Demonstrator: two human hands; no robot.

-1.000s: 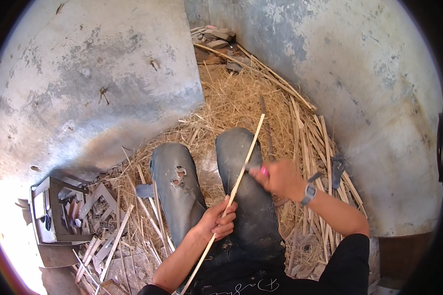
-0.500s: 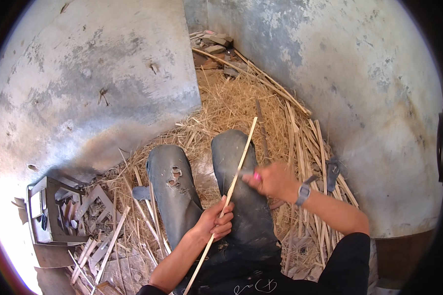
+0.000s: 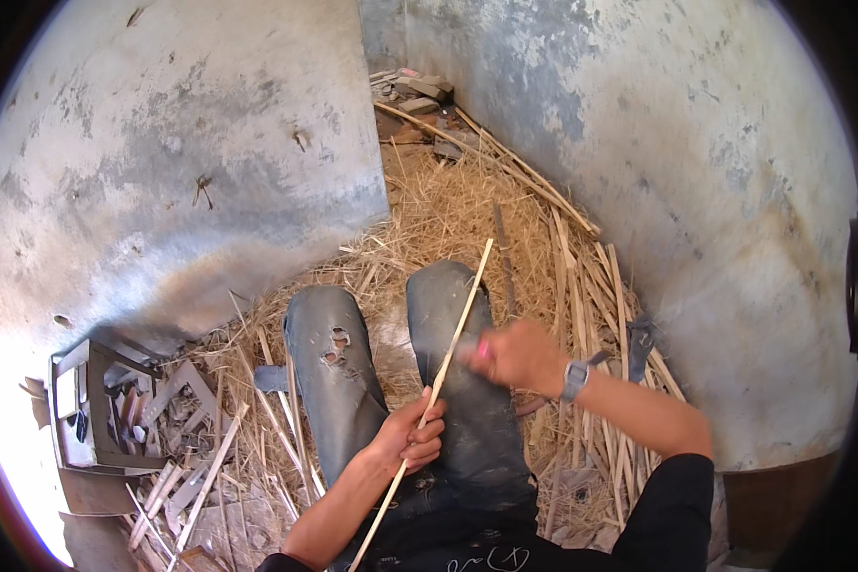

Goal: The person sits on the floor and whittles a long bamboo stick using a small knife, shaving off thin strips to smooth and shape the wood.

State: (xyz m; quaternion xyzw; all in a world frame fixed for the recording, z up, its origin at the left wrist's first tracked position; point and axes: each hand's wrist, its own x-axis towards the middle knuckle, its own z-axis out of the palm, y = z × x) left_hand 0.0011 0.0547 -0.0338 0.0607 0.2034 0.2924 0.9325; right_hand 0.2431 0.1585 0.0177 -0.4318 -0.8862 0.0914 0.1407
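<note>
My left hand (image 3: 410,434) is closed round a long, thin pale strip of wood or bamboo (image 3: 464,315). The strip slants from my lap up past my right knee, and its lower end runs out of view at the bottom. Closed on a knife with a pink handle (image 3: 485,349), my right hand (image 3: 521,357) is just right of the strip. The knife's blade is a grey blur close to the strip; whether it touches cannot be made out. A grey watch circles my right wrist.
Straw-like shavings (image 3: 448,210) cover the floor around my knees. Long strips (image 3: 582,296) lie along the right wall. At left stands a worn frame-like box (image 3: 100,405) beside wood scraps. Broken bricks (image 3: 419,95) lie at the far corner.
My right hand has shifted slightly left with the knife, still blurred near the strip. My left hand keeps its hold, and the strip has barely moved.
</note>
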